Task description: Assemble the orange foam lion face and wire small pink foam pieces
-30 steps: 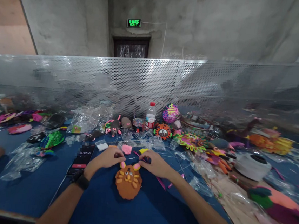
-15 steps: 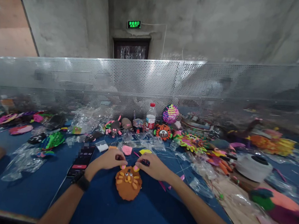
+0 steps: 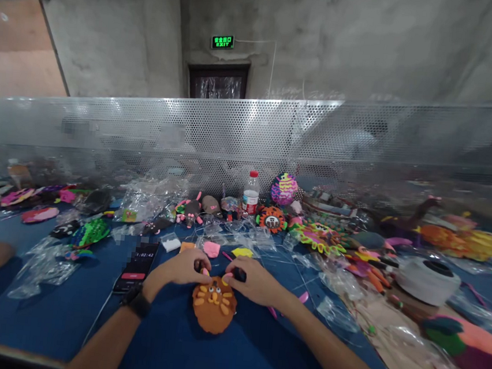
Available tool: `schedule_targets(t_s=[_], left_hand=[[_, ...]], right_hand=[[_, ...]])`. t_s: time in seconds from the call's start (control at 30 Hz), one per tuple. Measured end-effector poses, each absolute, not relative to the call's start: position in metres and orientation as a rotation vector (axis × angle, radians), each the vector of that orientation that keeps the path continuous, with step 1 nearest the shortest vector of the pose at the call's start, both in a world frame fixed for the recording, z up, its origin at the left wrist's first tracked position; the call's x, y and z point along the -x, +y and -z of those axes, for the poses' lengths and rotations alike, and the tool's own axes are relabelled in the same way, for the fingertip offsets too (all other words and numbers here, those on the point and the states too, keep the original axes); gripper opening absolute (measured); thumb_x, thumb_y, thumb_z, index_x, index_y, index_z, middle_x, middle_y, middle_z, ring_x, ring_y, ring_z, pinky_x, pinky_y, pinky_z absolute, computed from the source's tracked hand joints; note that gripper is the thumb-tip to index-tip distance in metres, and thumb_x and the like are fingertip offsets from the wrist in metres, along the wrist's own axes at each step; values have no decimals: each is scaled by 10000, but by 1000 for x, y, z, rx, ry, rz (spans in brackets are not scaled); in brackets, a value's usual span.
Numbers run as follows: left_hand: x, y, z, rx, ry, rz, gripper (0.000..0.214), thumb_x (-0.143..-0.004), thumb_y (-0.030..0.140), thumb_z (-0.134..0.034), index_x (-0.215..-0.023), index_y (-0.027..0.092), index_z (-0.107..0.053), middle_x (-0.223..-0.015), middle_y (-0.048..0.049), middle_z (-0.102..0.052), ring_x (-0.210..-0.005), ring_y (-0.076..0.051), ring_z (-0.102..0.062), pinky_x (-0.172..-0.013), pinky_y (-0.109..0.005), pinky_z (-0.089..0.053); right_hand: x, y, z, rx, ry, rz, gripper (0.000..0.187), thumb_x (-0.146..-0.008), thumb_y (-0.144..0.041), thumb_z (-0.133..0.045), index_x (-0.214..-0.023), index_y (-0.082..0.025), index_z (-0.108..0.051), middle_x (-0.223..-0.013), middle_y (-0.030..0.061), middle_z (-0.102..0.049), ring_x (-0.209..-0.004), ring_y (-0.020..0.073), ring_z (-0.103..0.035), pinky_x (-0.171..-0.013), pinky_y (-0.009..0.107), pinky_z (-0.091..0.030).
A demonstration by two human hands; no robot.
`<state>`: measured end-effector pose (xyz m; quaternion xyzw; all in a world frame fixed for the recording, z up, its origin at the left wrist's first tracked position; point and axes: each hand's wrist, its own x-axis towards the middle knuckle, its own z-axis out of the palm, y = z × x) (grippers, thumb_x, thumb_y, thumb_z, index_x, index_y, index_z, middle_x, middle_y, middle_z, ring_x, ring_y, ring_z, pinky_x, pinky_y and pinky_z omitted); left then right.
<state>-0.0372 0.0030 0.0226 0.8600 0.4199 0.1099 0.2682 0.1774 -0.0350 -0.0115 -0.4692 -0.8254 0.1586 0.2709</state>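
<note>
**Left hand [image 3: 186,267] and right hand [image 3: 256,279] at a brown animal face [image 3: 213,315]**

The ears [image 3: 227,278], pinched one per hand between thumb and fingers, are largely covered; the exact fingertip contact is hard to make out. The face lies just on the wearer's side of the fingers, on a blue tabletop [image 3: 169,345]. Beyond the fingers lie a pink piece [image 3: 211,249] and a yellow piece [image 3: 242,252]; to their left, a phone [image 3: 137,264].

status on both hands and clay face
Left hand at one ear, right hand at other. Brown clay face on blue table. Phone lies left of it.
</note>
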Motion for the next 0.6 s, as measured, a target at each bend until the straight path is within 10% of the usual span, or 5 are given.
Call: schedule_targets(t_s=[0.6], left_hand=[[38,8,-19,-2460,1126,-400,252,-800,367,-539,-727,158,-658,-765,-46,-628,-706,-167,-544,-659,-268,-397]], right_hand=[[-180,-32,16,1280,-2185,-436,191,-878,-209,-465,-839,-202,-651,-891,60,-656,-869,199,-583,-798,323,-431]])
